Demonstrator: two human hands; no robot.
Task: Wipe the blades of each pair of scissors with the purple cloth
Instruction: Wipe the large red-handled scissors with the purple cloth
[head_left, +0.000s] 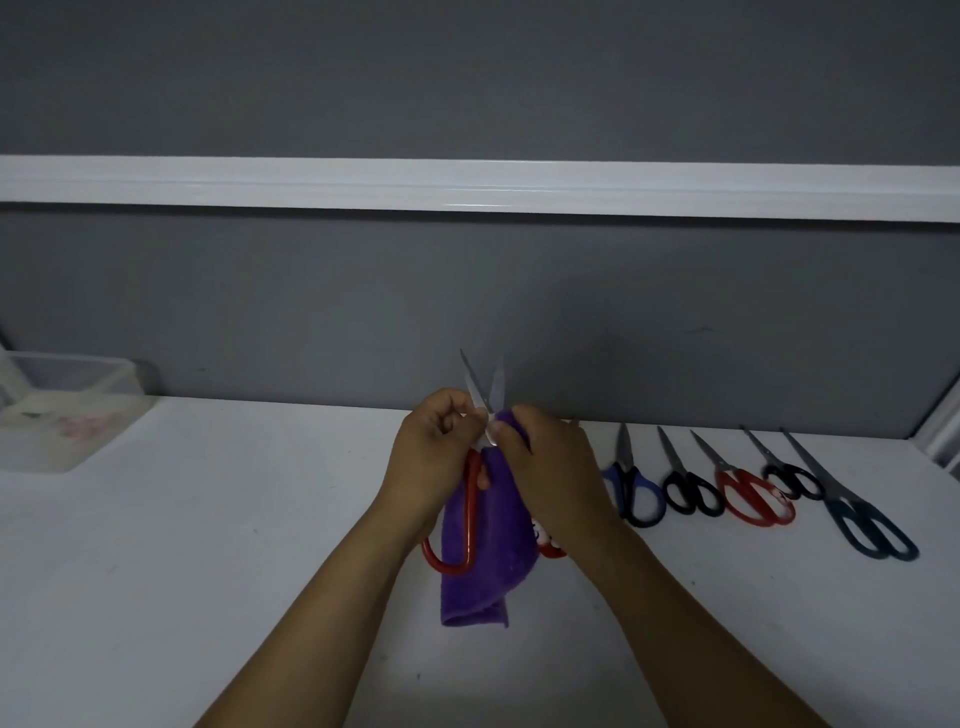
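Gripping the red-handled scissors (471, 512) blades-up in curled fingers, the left hand (434, 457) meets the right hand (550, 470), which pinches the purple cloth (488, 566).

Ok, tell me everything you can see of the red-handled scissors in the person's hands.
The red-handled scissors are held above the white table. Their metal blades are slightly open in a narrow V, tips pointing up and away. One large red loop hangs below the left hand, which grips near the pivot. The other handle is mostly hidden behind the purple cloth. The right hand pinches the cloth against the base of the blades.
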